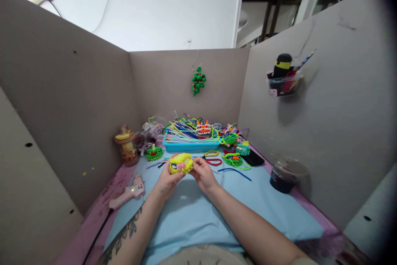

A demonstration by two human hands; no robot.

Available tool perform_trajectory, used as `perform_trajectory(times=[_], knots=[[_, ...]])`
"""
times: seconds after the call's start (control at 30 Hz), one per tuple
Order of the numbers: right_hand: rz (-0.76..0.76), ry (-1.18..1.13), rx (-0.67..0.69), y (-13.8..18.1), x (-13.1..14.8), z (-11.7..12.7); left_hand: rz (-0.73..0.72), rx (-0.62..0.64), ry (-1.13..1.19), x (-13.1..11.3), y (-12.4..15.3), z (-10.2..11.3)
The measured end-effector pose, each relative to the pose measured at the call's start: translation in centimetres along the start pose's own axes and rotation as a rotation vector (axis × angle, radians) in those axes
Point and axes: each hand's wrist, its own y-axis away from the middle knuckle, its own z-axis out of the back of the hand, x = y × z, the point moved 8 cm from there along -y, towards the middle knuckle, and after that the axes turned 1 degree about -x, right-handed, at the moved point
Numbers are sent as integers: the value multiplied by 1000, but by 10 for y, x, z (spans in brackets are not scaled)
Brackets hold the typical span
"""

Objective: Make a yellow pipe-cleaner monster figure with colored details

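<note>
Here, yellow fuzzy piece (180, 163) held between both hands (169, 181).

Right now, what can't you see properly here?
In the head view:
Left hand: some fingers, hidden behind the yellow chenille piece.
Blue tray: its floor, covered by pipe cleaners.
Hot glue gun: its cord's end, cut off by the bottom edge.
Right hand: anything tiny between its fingers, too small.

The yellow piece (185, 158) I hold above the tabletop (194, 219) is fuzzy and rounded, pink bumps (180, 166) beside a dark-and-white patch (174, 166), gripped between my left hand (170, 180) and right hand (204, 175).
</note>
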Motion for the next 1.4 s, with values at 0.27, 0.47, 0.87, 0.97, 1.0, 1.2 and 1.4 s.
perform_trajectory(times=[0.27, 0.47, 0.87, 0.97, 1.0, 1.2, 1.4], knots=[[60, 143, -70, -7, 18, 15, 109, 107, -85, 6, -1, 1], [376, 919, 188, 11, 42, -14, -47, -40, -363, -5, -6, 17], [485, 1172, 416, 22, 38, -30, -233, 315, -1043, -9, 1, -10], [475, 1182, 432, 21, 37, -30, -253, 277, -1141, -8, 3, -10], [476, 1182, 437, 21, 37, -31, -264, 267, -1171, -8, 3, -11], [477, 1158, 433, 22, 35, -33, -305, 278, -1314, -10, 6, -17], [482, 1107, 372, 23, 36, -35, -352, 403, -1397, -5, 15, -31]])
